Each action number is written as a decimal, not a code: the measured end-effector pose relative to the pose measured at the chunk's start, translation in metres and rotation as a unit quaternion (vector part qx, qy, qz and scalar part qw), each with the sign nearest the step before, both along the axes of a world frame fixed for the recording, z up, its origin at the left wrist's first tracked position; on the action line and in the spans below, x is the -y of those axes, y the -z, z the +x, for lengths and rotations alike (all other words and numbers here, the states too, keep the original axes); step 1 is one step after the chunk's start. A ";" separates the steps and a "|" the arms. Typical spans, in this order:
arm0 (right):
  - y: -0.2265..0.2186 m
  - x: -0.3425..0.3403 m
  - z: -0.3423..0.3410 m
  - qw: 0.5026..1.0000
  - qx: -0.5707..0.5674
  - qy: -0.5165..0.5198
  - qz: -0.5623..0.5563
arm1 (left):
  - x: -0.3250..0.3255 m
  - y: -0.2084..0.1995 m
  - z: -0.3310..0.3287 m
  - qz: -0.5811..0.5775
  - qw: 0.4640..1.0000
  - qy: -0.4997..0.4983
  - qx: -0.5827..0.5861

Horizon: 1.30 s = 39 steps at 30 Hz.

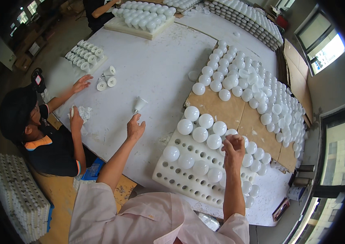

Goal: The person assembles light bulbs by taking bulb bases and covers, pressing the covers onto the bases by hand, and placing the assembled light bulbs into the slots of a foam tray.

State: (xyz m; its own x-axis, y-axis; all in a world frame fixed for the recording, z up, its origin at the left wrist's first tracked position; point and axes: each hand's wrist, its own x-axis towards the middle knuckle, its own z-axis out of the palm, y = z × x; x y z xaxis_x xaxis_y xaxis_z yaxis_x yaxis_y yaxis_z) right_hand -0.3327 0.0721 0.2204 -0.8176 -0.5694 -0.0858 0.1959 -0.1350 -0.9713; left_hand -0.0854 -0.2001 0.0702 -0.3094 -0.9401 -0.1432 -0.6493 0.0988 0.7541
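Observation:
My left hand reaches out over the white table, its fingers closed at the metal screw end of a white bulb base, whose wide end tilts up and away. My right hand is above the white foam tray, fingers curled in among round white bulbs. What those fingers pinch, if anything, is hidden. Rows of white bulbs stand in the tray, and several of its holes show bare. Just beyond lie many loose white globe covers on brown cardboard.
At the left a co-worker reaches over the table edge, one hand by a crumpled white cloth. Three bulb bases and a filled rack lie nearby. Stacked trays rise at lower left; more bulbs stand far back.

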 end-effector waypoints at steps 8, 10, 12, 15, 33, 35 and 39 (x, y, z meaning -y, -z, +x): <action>0.047 0.230 -0.010 0.975 0.005 -0.210 0.069 | 0.048 0.051 -0.005 -0.139 0.989 -0.011 -0.045; 0.060 0.254 -0.004 0.968 -0.003 -0.227 0.105 | 0.057 0.061 -0.004 -0.113 0.992 -0.027 -0.040; 0.069 0.271 0.001 0.963 -0.013 -0.230 0.141 | 0.067 0.066 -0.006 -0.086 0.995 -0.037 -0.039; 0.079 0.290 0.007 0.963 -0.007 -0.228 0.143 | 0.083 0.066 -0.008 -0.065 0.997 -0.036 -0.027; 0.091 0.268 -0.085 0.667 -0.529 -0.147 0.504 | 0.108 0.082 -0.031 -0.062 0.996 0.043 0.055; 0.099 0.263 -0.094 0.655 -0.529 -0.173 0.511 | 0.107 0.088 -0.025 -0.090 0.993 0.060 0.048; 0.092 0.259 -0.088 0.731 -0.491 -0.237 0.411 | 0.098 0.082 -0.006 -0.043 0.998 0.037 -0.032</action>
